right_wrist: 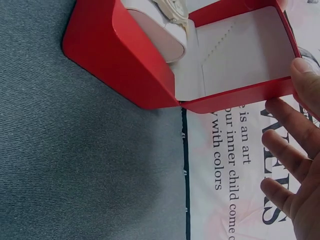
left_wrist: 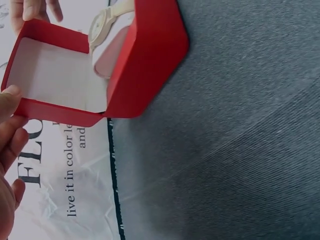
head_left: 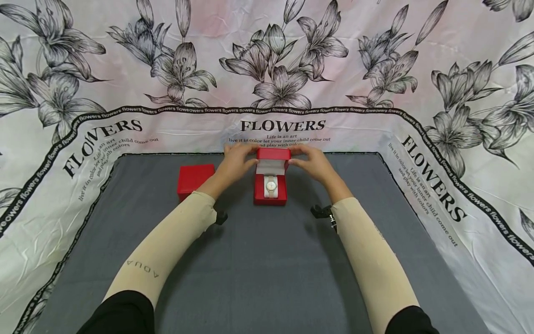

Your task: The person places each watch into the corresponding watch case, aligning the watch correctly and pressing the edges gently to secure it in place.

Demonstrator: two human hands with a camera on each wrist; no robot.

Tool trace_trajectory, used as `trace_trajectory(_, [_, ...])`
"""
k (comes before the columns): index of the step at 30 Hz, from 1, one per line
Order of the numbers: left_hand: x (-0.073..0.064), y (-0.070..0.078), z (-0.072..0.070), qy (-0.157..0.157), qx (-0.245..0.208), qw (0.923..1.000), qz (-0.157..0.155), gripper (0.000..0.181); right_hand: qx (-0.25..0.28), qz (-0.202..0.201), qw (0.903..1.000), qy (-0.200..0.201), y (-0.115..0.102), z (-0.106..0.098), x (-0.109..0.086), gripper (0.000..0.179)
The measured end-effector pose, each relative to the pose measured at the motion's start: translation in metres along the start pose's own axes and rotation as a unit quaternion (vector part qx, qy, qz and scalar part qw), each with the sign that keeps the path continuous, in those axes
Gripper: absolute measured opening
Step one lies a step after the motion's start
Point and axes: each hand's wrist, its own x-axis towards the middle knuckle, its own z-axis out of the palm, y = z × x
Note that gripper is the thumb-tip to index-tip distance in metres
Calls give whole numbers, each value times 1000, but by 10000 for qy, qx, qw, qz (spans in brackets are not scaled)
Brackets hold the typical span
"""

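Observation:
A red watch box (head_left: 270,201) stands with its hinged lid (head_left: 273,153) raised, its pale lining showing. Inside, a light-banded wristwatch (head_left: 271,186) is wrapped around a white cushion (left_wrist: 112,52). My left hand (head_left: 234,163) pinches the lid's left side near its top edge, thumb on the front rim and a finger behind. On the opposite side, the thumb and index finger of my right hand (head_left: 314,164) pinch the lid, while the other fingers extend loosely in the right wrist view. Parts of both hands are cut off in the wrist views.
A second red box (head_left: 196,179), closed, sits left of the watch box, beside my left wrist. Grey cloth (head_left: 267,269) covers the table. Behind it hangs a white flower-printed cloth (head_left: 192,125) with a black lettered border. Dark devices are strapped at both wrists.

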Motion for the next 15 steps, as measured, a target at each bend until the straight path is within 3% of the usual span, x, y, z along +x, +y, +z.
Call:
trace_trajectory(7, [-9, 0, 3, 155, -6, 9997, 201, 45, -28, 119, 9997, -221, -2, -1, -5, 52])
trace_trajectory(11, [-15, 2, 6, 218, -6, 9995, 215, 44, 67, 186, 9988, -456, -3, 0, -8, 56])
trace_trajectory(15, [-20, 3, 8, 327, -130, 9992, 188, 45, 72, 187, 9989, -433, -3, 3, -10, 57])
